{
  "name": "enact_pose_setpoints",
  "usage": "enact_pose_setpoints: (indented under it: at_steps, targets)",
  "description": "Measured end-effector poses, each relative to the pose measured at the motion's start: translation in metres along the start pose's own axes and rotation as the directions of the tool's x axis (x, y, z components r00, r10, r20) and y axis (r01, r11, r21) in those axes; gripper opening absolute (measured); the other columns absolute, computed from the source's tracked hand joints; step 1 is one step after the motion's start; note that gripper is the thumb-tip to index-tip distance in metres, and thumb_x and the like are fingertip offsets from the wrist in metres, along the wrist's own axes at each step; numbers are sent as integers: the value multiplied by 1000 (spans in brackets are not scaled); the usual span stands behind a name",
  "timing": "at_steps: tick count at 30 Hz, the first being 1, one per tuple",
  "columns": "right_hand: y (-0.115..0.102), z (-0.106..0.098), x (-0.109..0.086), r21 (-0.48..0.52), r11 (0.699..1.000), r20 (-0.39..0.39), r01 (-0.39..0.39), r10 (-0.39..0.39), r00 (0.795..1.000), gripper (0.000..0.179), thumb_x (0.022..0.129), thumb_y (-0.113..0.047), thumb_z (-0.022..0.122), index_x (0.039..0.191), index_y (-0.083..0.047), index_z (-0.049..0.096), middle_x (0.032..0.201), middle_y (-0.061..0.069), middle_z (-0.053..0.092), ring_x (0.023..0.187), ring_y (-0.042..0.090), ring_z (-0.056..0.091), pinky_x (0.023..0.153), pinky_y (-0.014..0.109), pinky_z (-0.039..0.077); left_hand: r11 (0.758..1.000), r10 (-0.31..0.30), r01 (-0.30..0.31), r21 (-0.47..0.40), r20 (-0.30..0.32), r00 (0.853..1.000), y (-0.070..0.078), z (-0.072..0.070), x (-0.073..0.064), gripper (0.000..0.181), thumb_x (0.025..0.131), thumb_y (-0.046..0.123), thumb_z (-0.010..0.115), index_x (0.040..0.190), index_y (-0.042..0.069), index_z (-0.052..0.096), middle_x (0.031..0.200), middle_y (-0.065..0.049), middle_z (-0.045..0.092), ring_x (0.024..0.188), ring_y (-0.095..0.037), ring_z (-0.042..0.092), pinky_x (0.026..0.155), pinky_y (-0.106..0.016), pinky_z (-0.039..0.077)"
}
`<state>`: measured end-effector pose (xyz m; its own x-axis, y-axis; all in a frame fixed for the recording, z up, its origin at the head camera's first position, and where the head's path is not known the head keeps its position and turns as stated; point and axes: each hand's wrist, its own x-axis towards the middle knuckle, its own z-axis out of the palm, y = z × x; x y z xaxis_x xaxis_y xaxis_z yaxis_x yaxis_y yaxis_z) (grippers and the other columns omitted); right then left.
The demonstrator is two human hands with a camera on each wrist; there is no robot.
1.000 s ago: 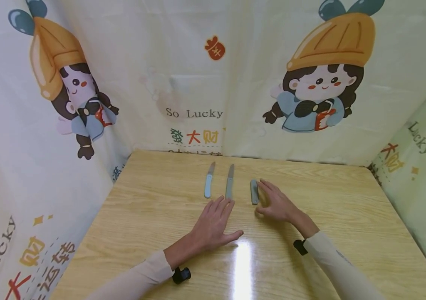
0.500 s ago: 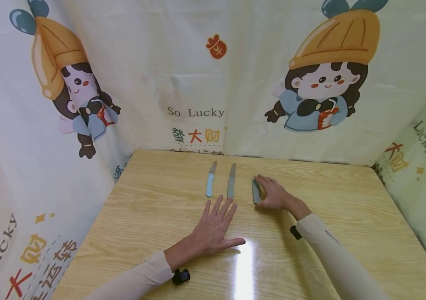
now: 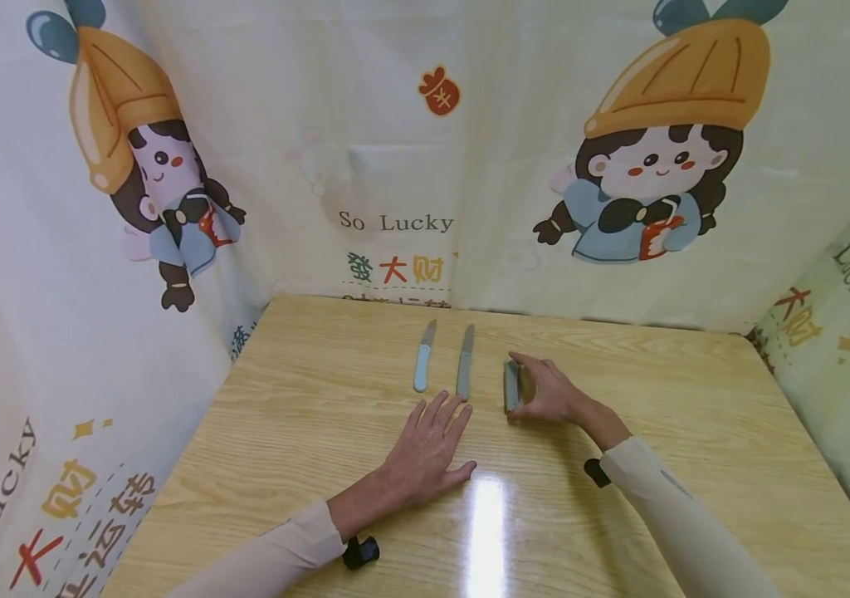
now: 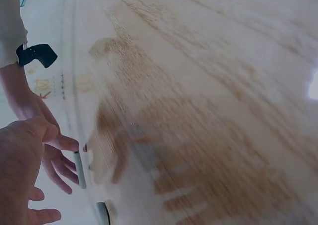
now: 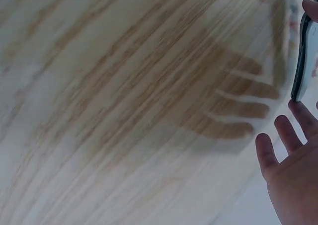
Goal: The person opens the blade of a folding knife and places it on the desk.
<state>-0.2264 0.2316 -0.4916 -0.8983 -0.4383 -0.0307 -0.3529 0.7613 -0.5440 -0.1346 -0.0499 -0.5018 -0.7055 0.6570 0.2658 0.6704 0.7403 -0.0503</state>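
Note:
My right hand [image 3: 548, 394] pinches a slim grey folded knife [image 3: 510, 387] by its two ends, thumb at the near end and fingers at the far end. In the right wrist view the knife [image 5: 301, 61] shows a dark edge along its handle; no blade is visible. Whether it is off the table is hard to tell. My left hand [image 3: 428, 457] lies low over the table with fingers spread, holding nothing. Its fingertips are close to the handle end of an unfolded grey knife [image 3: 464, 374]. Left of that lies an unfolded light-blue knife [image 3: 421, 370]. Both blades point to the back.
The wooden table [image 3: 664, 432] ends at the back against a printed cloth curtain [image 3: 500, 183], which also hangs along both sides. A bright light reflection lies on the tabletop between the forearms. A small black camera [image 3: 360, 551] is strapped at the left wrist.
My right hand has moved in on the folded knife and now pinches its ends; the knife has tilted slightly. The left hand's fingers spread, then came a little closer together. The unfolded knives have stayed put.

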Motion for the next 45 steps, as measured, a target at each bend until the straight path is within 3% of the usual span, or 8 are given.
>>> enact_pose_setpoints:
  at_steps: [10,17,22,25,29,33,37,45]
  targets:
    - [-27,3,-24,57,996,31,68,-70,997,108,75,-31,92,160,-9,29,152,14,42,131,38,40,96,60,44,983,-37,29,-182,-44,998,-2,-4,-1,70,97,43,67,152,8,43,139,-11,53,130,-27,49,105,-47,43]
    - [-44,5,-36,22,992,34,121,-122,992,108,75,-30,92,161,-14,28,153,12,41,132,35,41,96,59,46,874,-168,159,-458,21,986,-1,-8,2,64,100,36,65,151,3,45,137,-10,54,125,-25,53,94,-44,51]
    - [-58,5,-44,23,984,5,178,-178,984,109,73,-29,93,160,-14,29,151,10,43,132,33,41,97,59,46,672,-252,279,-686,142,957,1,-11,5,63,102,34,63,152,2,43,133,-10,55,118,-23,57,90,-42,53]
    - [-65,9,-47,37,976,-5,214,-213,977,108,74,-30,92,160,-14,29,152,9,42,133,30,40,99,58,45,429,-274,330,-841,227,935,1,-13,8,63,102,29,65,152,-2,41,131,-13,57,110,-23,63,85,-39,56]
    - [-72,14,-50,64,972,-1,227,-228,974,107,75,-32,91,160,-17,27,152,6,40,133,27,39,101,55,44,41,-265,365,-930,342,902,2,-14,12,63,102,19,65,149,-12,37,127,-21,58,104,-33,68,82,-46,58]
    - [-75,19,-51,82,964,-15,252,-252,968,107,75,-32,92,160,-17,29,152,4,40,132,26,39,101,54,44,-179,-252,376,-909,412,876,4,-15,15,58,103,13,62,146,-17,37,123,-22,60,101,-39,68,85,-47,58]
    - [-77,21,-52,82,960,-20,267,-266,964,107,75,-33,92,160,-16,29,151,4,40,131,30,42,99,54,45,-265,-249,376,-888,440,863,5,-17,17,55,104,11,61,145,-17,39,121,-21,63,103,-37,67,83,-40,58]
    - [-82,22,-53,78,951,-27,300,-299,954,107,76,-33,91,160,-22,27,152,4,41,133,28,39,101,55,44,-290,-270,355,-889,432,861,8,-12,20,47,99,3,66,139,-17,48,109,-16,66,94,-28,70,79,-38,59]
